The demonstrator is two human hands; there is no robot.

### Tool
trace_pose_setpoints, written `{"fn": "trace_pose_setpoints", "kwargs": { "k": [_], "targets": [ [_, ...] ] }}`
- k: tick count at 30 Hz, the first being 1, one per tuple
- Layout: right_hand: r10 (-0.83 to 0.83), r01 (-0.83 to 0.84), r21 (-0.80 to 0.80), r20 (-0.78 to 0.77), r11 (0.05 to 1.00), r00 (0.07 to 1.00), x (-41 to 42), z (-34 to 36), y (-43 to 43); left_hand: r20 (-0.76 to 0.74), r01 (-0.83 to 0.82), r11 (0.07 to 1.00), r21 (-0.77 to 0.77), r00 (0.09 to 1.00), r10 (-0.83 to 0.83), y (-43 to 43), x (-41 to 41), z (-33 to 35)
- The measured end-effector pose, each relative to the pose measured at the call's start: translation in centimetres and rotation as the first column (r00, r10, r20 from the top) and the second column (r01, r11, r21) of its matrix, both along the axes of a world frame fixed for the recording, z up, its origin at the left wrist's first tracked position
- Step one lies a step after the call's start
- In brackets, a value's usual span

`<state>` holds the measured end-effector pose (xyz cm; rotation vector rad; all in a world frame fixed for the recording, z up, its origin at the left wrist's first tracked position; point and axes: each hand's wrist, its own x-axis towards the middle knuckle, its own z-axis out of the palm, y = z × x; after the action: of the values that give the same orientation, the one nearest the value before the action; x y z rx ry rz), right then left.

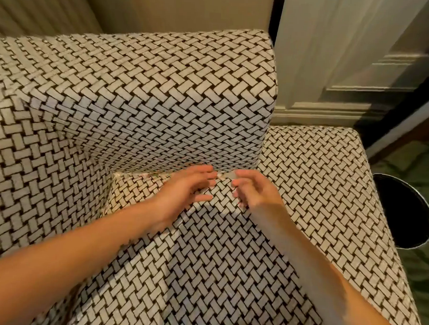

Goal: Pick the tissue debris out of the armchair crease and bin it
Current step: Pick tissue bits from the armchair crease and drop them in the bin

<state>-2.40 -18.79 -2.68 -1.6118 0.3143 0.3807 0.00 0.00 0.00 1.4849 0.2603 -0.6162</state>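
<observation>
The armchair [147, 105] is covered in a black-and-white woven pattern. Both hands are at the crease [183, 168] between the back cushion and the seat. A small blurred white tissue scrap [225, 174] sits at the crease between the fingertips of the two hands. My right hand [252, 192] has its fingers curled, with thumb and forefinger pinching that scrap. My left hand [190, 188] lies on the seat cushion with its fingers straight and spread, tips close to the scrap. Faint pale bits [146, 175] show further left along the crease.
A round black bin [403, 212] with a pale rim stands on the floor right of the chair, beside the right armrest [318, 181]. A white panelled door [348, 57] and green patterned carpet [423, 264] lie beyond. The left armrest [31, 166] walls the seat.
</observation>
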Motion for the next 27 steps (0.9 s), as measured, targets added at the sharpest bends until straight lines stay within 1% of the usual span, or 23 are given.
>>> {"fn": "trace_pose_setpoints", "kwargs": {
  "k": [2,3,4,6,7,9,11,13,14,15,17,18,19,21,22,23,24,25,27],
  "targets": [
    [-0.007,0.014,-0.146,0.049,0.989,0.999,0.3,-0.9,-0.2,0.044,0.055,0.997,0.054,0.997,-0.057,0.1,0.6,-0.8],
    [-0.018,0.032,-0.198,0.07,0.98,0.997,0.4,-1.0,-0.2,0.091,0.098,0.986,0.134,0.99,-0.11,0.1,0.3,-1.0],
    [0.012,0.013,-0.271,0.088,0.963,0.996,0.5,-1.6,-0.3,0.145,0.132,0.966,0.22,0.975,-0.167,-0.2,0.0,-1.6],
    [0.1,-0.038,-0.427,0.123,0.903,0.987,1.0,-1.6,0.3,0.286,0.09,0.906,0.413,0.932,-0.223,-0.4,-1.2,-2.2],
    [0.115,-0.042,-0.471,0.127,0.881,0.985,1.3,-1.6,0.6,0.339,0.055,0.881,0.47,0.91,-0.238,-0.4,-1.6,-2.6],
    [0.118,-0.031,-0.523,0.134,0.852,0.984,1.9,-2.1,0.8,0.435,0.011,0.867,0.498,0.862,-0.26,-0.5,-2.2,-3.5],
    [0.141,-0.044,-0.577,0.123,0.816,0.982,2.0,-1.6,1.0,0.554,-0.081,0.863,0.499,0.795,-0.246,-0.7,-2.5,-4.3],
    [0.116,-0.042,-0.547,0.102,0.836,0.988,1.7,-1.3,1.2,0.631,-0.213,0.855,0.472,0.759,-0.16,-1.4,-2.9,-5.2],
    [0.116,-0.053,-0.548,0.082,0.835,0.99,1.6,-1.3,1.3,0.651,-0.294,0.84,0.456,0.754,-0.09,-1.9,-2.9,-5.7],
    [0.125,-0.074,-0.584,0.048,0.809,0.991,1.7,-1.1,1.6,0.662,-0.369,0.814,0.449,0.749,-0.026,-2.3,-2.8,-6.1],
    [0.218,-0.173,-0.727,-0.033,0.665,0.975,2.5,-0.9,1.7,0.679,-0.454,0.758,0.469,0.734,0.019,-3.1,-2.6,-6.7],
    [0.256,-0.216,-0.774,-0.073,0.595,0.964,2.9,-0.7,1.9,0.692,-0.467,0.734,0.494,0.722,-0.006,-3.2,-2.6,-6.9],
    [0.277,-0.243,-0.797,-0.1,0.552,0.956,3.2,-0.4,2.0,0.71,-0.471,0.717,0.514,0.702,-0.048,-3.2,-2.5,-7.1],
    [0.319,-0.252,-0.83,-0.095,0.498,0.943,3.8,-0.1,2.2,0.742,-0.467,0.707,0.531,0.66,-0.121,-3.1,-2.6,-7.3],
    [0.333,-0.251,-0.846,-0.093,0.471,0.938,4.0,0.0,2.3,0.738,-0.453,0.712,0.537,0.662,-0.136,-2.9,-2.6,-7.3],
    [0.339,-0.255,-0.852,-0.098,0.457,0.936,4.3,0.2,2.2,0.722,-0.432,0.719,0.545,0.678,-0.14,-2.9,-2.5,-7.2],
    [0.337,-0.268,-0.843,-0.11,0.467,0.935,4.5,0.1,2.3,0.696,-0.422,0.7,0.576,0.702,-0.149,-2.7,-2.6,-7.1],
    [0.324,-0.265,-0.831,-0.109,0.488,0.94,4.7,0.1,2.4,0.663,-0.427,0.647,0.631,0.73,-0.165,-2.5,-2.6,-7.0],
    [0.262,-0.201,-0.829,-0.068,0.523,0.963,4.8,-0.2,2.4,0.564,-0.411,0.469,0.782,0.787,-0.25,-2.4,-2.7,-6.8]
  ]
}}
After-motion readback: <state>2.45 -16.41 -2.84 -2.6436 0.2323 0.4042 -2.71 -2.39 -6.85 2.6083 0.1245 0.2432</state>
